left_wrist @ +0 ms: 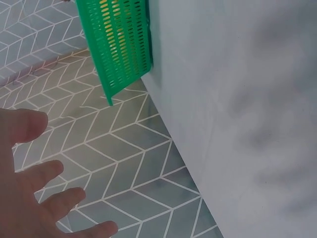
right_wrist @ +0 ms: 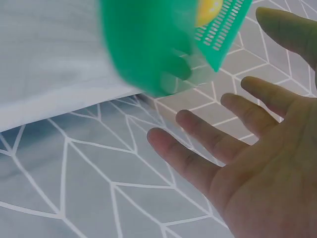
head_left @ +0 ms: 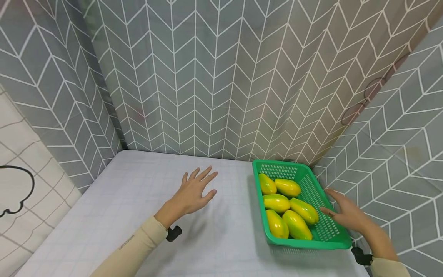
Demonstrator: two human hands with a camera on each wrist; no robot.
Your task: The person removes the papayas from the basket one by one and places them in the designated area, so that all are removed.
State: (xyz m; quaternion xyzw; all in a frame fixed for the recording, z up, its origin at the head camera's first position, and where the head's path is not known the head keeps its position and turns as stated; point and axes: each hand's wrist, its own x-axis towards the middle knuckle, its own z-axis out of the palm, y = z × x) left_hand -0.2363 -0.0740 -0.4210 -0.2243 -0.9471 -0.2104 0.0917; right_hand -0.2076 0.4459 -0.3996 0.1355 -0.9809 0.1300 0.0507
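Observation:
Several yellow-green mangoes [head_left: 277,202] lie in a green plastic basket [head_left: 318,244] with slotted walls, at the right of the table. My left hand [head_left: 192,194] hovers over the white tabletop left of the basket, fingers spread and holding nothing. At the basket's right side is my right hand [head_left: 349,213], its thumb and fingers extended near the rim. In the right wrist view the fingers [right_wrist: 195,161] are straight and spread, with nothing in the palm. The left wrist view shows the basket's slotted wall [left_wrist: 121,44] beyond the spread left fingers [left_wrist: 64,203].
A white-covered table [head_left: 138,192] carries the basket near its right edge. Grey curtains with a white chevron pattern [head_left: 207,77] enclose the back and both sides. A white grid-patterned cloth [head_left: 31,184] hangs at the left.

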